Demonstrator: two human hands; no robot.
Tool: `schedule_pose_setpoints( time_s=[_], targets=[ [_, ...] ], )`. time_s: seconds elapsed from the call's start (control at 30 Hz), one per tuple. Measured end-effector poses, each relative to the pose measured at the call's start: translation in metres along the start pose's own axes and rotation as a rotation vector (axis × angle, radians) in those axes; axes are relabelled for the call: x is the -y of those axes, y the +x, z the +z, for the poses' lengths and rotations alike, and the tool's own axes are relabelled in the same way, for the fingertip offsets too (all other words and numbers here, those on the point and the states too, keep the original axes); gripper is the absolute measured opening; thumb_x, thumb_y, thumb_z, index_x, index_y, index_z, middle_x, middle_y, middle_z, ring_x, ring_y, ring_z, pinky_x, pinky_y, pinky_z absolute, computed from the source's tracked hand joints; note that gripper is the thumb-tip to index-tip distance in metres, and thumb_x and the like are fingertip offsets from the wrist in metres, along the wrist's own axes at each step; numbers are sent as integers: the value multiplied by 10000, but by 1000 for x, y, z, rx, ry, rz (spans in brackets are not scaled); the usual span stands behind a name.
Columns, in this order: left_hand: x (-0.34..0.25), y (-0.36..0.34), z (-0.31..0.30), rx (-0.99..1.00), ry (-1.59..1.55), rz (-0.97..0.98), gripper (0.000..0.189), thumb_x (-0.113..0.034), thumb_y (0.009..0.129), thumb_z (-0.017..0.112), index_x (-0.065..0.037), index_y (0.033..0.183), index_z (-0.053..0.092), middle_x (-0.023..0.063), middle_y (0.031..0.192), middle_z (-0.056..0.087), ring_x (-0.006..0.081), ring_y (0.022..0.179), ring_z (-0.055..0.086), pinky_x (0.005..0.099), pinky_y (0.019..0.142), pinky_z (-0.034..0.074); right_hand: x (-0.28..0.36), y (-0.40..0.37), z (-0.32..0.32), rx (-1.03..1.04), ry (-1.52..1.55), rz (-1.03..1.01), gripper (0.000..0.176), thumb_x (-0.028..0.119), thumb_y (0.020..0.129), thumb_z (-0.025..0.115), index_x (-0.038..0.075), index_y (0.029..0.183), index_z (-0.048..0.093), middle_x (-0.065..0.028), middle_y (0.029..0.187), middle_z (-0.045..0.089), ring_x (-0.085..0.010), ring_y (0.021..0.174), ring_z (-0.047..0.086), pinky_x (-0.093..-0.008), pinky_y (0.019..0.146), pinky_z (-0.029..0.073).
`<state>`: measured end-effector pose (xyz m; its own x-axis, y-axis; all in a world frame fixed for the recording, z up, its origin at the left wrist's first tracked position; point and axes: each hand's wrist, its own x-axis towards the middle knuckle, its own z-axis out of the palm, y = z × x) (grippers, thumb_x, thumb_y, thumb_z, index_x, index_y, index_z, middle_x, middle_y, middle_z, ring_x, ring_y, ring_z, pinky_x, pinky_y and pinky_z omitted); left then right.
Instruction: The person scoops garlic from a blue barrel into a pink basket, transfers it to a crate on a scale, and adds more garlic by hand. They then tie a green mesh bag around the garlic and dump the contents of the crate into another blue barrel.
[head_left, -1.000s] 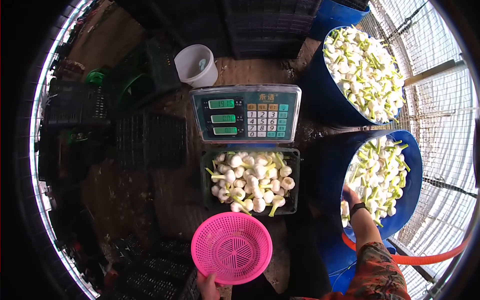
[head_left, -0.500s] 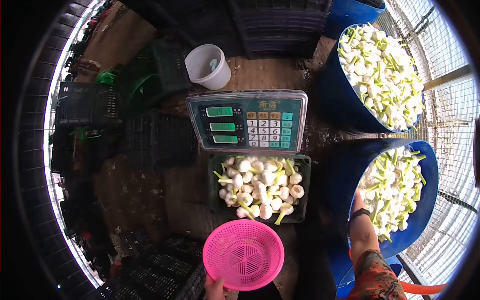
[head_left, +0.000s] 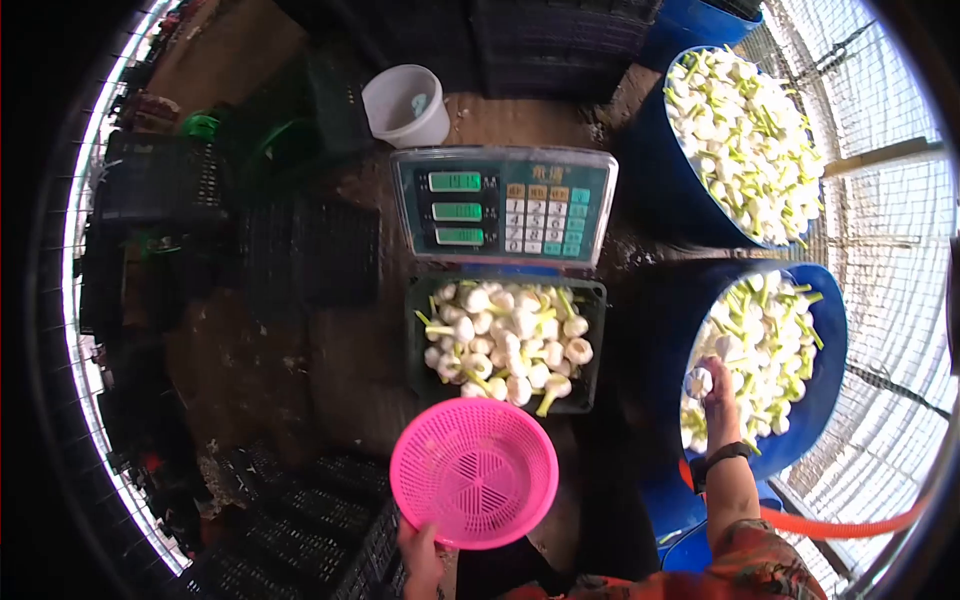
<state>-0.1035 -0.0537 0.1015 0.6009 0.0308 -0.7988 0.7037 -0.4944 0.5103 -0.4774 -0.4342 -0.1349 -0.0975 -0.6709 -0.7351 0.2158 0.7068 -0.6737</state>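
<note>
My left hand (head_left: 422,552) grips the near rim of a pink plastic colander (head_left: 475,475), which has nothing in it. At the right, my right hand (head_left: 717,385) is inside the near blue barrel (head_left: 828,375), its fingers closed around a garlic bulb (head_left: 699,382). More garlic (head_left: 765,335) with trimmed green stems fills that barrel. Just beyond the colander stands a dark crate (head_left: 596,350) with many garlic bulbs (head_left: 505,335) in it. Behind the crate is a scale (head_left: 503,205) with lit green displays and a keypad.
A second blue barrel (head_left: 655,170) of garlic stands farther back on the right. A white bucket (head_left: 410,125) sits behind the scale. Black crates (head_left: 290,520) lie at the lower left. An orange hose (head_left: 850,528) runs at the lower right, by a wire mesh wall (head_left: 890,300).
My right hand has come up from the barrel's inner left side, now with a garlic bulb in its fingers. The whole view has shifted slightly; my left hand still holds the colander.
</note>
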Motion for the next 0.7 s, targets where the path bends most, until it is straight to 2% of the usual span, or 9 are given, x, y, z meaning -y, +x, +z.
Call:
schedule_pose_setpoints(
  time_s=[0.07,0.13,0.17,0.2,0.27,0.33,0.57,0.6,0.7],
  targets=[
    [2,12,-20,17,-47,-8,344,-33,766,500,-28,1111,499,88,749,592,160,418,495,261,365,400,33,-29,7,-61,-65,-43,112,141,779,605,39,824,618,-8,741,564,-133,688,563,-285,602,451],
    [2,35,-42,106,-146,56,348,-33,772,496,-24,1120,486,91,753,590,161,414,493,263,366,401,61,-69,11,20,-152,-195,253,235,777,658,38,931,617,-59,824,617,-186,751,596,-323,692,498],
    [-5,44,-48,111,-128,66,341,-34,776,494,-19,1117,483,94,746,585,162,413,491,267,370,405,84,-127,63,-78,-124,-267,106,141,766,602,51,823,603,-5,707,533,-110,637,533,-269,561,431],
    [-9,55,-57,137,-131,70,341,-34,776,494,-19,1117,483,94,746,585,162,413,491,267,370,405,89,-153,82,-131,-146,-312,168,174,766,616,48,876,598,-4,720,541,-115,611,529,-264,540,429],
    [-15,76,-79,154,-135,132,344,-37,780,495,-16,1122,477,96,740,582,163,410,487,268,368,405,84,-187,93,-40,-190,-266,293,245,751,668,24,933,607,-57,827,605,-170,744,607,-283,632,502],
    [-31,86,-100,173,-146,137,354,-40,784,501,-18,1137,472,94,740,581,164,409,487,269,367,406,58,-208,121,2,-419,-176,333,263,771,658,38,1001,573,-72,841,613,-171,709,611,-288,585,512],
    [-45,117,-192,69,-111,132,377,-30,785,514,-33,1159,469,86,731,581,162,409,475,268,367,403,-99,-246,292,493,-86,24,385,333,831,638,44,1085,612,-59,952,623,-161,824,598,-291,740,488],
    [-42,118,-202,80,-107,140,377,-30,785,514,-33,1159,469,86,731,581,162,409,475,268,367,403,-122,-225,305,440,-81,224,502,389,829,657,48,1188,569,-79,1036,620,-169,877,599,-294,772,484],
    [-53,105,-217,4,-103,136,400,-31,795,542,-26,1190,476,97,816,594,161,477,502,273,402,415,-163,-214,332,394,30,196,594,366,837,665,44,1298,474,-91,1094,601,-203,946,588,-344,796,498]
  ],
)
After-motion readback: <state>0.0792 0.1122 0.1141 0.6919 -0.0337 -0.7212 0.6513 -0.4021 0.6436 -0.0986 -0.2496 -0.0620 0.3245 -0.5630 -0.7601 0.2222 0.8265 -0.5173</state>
